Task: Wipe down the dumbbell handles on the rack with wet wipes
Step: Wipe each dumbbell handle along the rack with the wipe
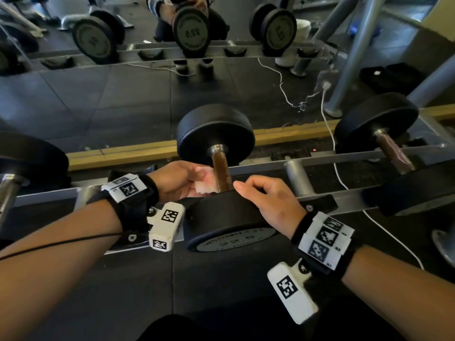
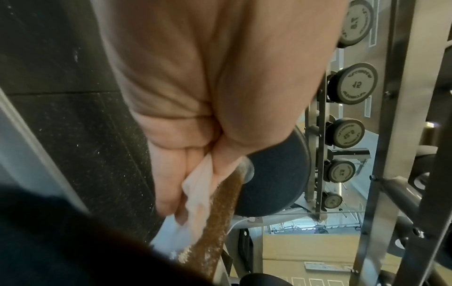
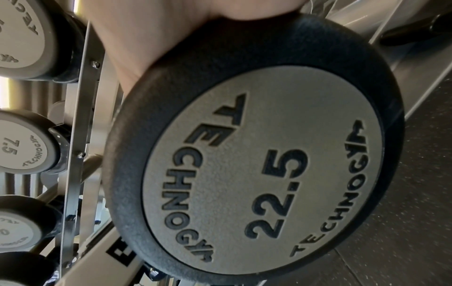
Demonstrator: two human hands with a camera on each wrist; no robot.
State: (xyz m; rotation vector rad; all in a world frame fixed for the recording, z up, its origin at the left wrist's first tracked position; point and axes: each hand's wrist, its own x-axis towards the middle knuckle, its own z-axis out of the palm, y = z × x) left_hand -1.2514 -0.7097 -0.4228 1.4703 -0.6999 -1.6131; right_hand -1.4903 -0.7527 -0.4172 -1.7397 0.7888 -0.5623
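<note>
**A:** Start with the head view. Where is the work?

**B:** Centre of the frame. The 22.5 dumbbell [image 1: 222,183] lies across the rack [image 1: 357,157], its brown knurled handle [image 1: 221,172] running away from the camera. The left hand [image 1: 177,179] holds a wet wipe [image 1: 203,183] just left of the handle, the wipe's edge touching it. The right hand [image 1: 266,200] rests on the rim of the near head, fingers loosely curled over the top.

**A:** How will these things handle?

**B:** My guess is that the dumbbell is heavy and stiff and best left seated in the rack, steadied at the head. The wipe looks thin, limp and damp, so it should fold round the knurling but could snag or shred on it.

**A:** Left wrist view?

**B:** Mid-frame, the left hand's fingers [image 2: 168,185] and thumb pinch the crumpled wipe against the side of the handle, which slants down toward the bottom of the frame. Pale flecks sit on the handle's lower part.

**A:** Right wrist view?

**B:** The near head's grey face fills the frame. The right hand shows only at the upper left, lying against the black rim; its fingers are out of sight here.
</note>
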